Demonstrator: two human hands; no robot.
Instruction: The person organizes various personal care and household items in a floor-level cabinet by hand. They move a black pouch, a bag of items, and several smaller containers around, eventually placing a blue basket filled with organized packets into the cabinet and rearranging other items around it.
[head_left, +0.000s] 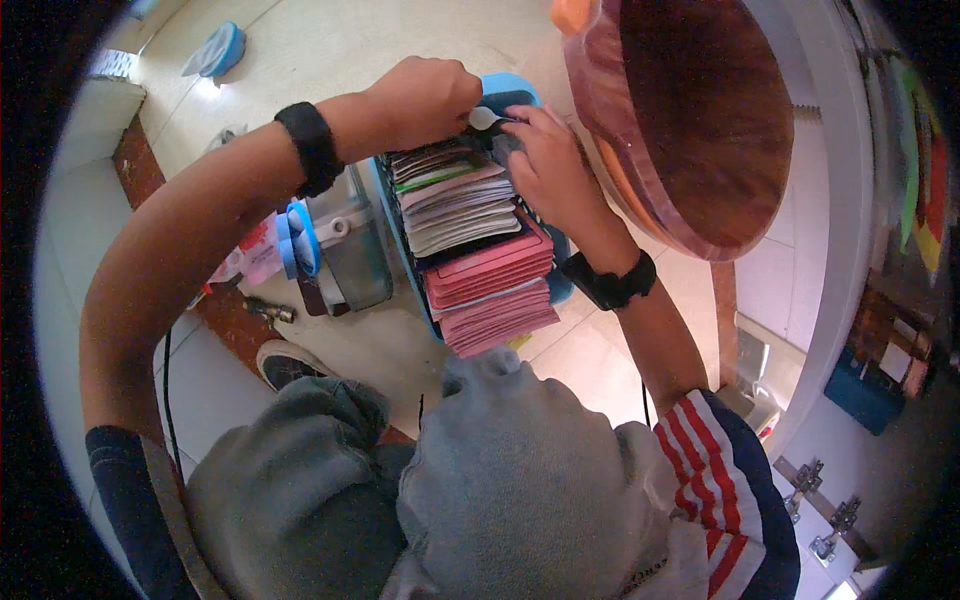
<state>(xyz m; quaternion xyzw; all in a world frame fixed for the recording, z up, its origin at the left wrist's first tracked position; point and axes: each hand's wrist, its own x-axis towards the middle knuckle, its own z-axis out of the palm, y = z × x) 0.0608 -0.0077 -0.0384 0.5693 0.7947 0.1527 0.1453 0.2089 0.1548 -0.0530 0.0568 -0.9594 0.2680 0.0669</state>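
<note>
A blue plastic basket (512, 84) stands on the floor before me, packed with a row of thin upright items. Nearest me are pink booklets or cards (491, 270), behind them white-edged ones (465, 217), then darker ones with a green edge (442, 174). At the basket's far end my left hand (431, 101) is curled, its fingertips hidden. My right hand (551, 161) is just right of it, fingers spread and bent over a dark item (506, 146). A small white round object (482, 118) shows between both hands; which hand holds it is unclear.
A large brown round container (705, 127) stands at the right. Left of the basket are a clear plastic box (349, 255) and blue-rimmed round items (300, 240). A small metal fitting (270, 309) lies near my shoe (289, 364). A blue-rimmed item (217, 52) lies farther off.
</note>
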